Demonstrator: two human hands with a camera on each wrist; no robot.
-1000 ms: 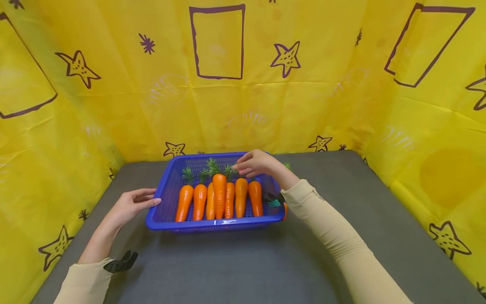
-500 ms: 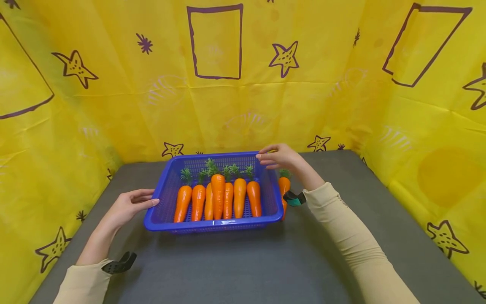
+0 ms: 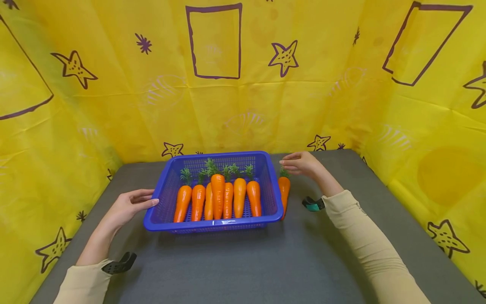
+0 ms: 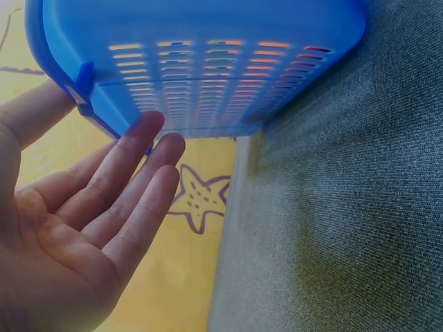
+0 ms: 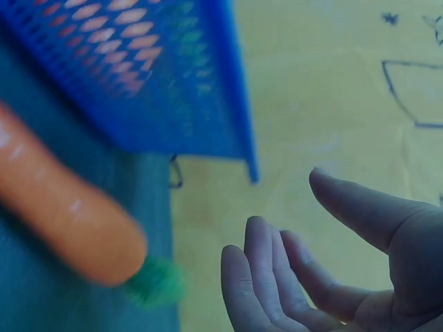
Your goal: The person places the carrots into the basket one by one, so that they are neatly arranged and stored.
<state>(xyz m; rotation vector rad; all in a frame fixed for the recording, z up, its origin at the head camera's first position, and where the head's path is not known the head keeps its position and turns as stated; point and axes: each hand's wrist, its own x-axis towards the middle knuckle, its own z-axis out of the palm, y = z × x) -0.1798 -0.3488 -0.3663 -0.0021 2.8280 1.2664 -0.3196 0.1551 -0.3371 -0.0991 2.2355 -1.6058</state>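
Note:
A blue plastic basket [image 3: 271, 185] with slotted walls holds several orange carrots [image 3: 239, 197] in a row, their green leafy tops toward the back. My left hand [image 3: 127, 209] holds the basket's left rim, thumb over the edge and fingers along the outer wall; in the left wrist view these fingers [image 4: 138, 187] lie fairly straight. On the table, just right of the basket, lies another carrot [image 3: 284, 190]. Over its green top hovers my right hand [image 3: 305, 164], fingers loosely bent, holding nothing. In the right wrist view a gap separates thumb and fingers, with the carrot [image 5: 76, 214] to one side.
A dark grey table [image 3: 228, 261] lies under everything. Yellow cloth [image 3: 243, 114] with drawn stars and frames encloses the back and sides. Each wrist carries a dark strap [image 3: 313, 204] below a beige sleeve [image 3: 364, 236].
My right hand has left the carrot tops inside the basket and moved right, past the rim, to the carrot outside, which is now more exposed. My left hand stays on the rim.

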